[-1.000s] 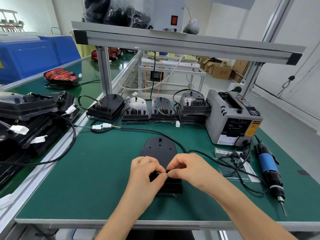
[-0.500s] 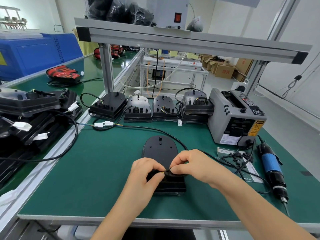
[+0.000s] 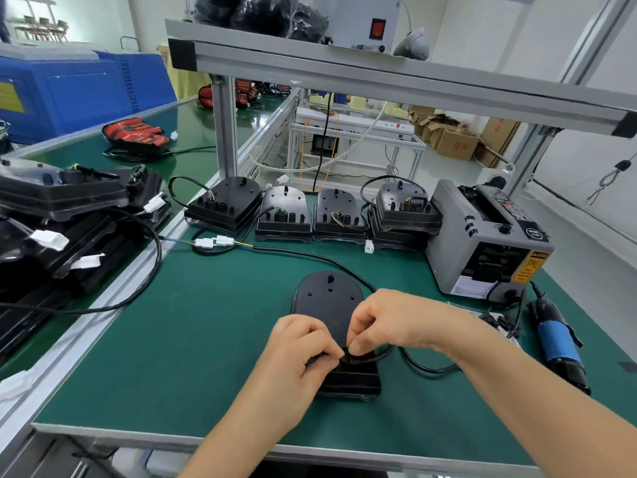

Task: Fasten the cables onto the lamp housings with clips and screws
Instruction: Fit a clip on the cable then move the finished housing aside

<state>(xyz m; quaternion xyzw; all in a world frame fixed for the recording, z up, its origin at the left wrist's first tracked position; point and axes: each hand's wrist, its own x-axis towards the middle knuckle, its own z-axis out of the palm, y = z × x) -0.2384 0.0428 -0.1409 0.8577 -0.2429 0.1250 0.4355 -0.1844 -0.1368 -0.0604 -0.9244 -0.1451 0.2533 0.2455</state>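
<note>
The lamp housing [image 3: 327, 301] is matt black plastic, and its cable [image 3: 431, 370] looks smooth and rubbery. The mat [image 3: 206, 322] under it is dull green. The bench frame [image 3: 379, 77] is brushed silvery metal, the tape dispenser [image 3: 482, 243] grey plastic, and the boxes [image 3: 455, 143] plain brown cardboard.

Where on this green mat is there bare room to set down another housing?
Widest bare patch: the mat left of the lamp housing, between the white connectors and the front edge. A narrower strip before the row of housings is crossed by the cable. Crowded: the right side, with tape dispenser and screwdriver.
</note>
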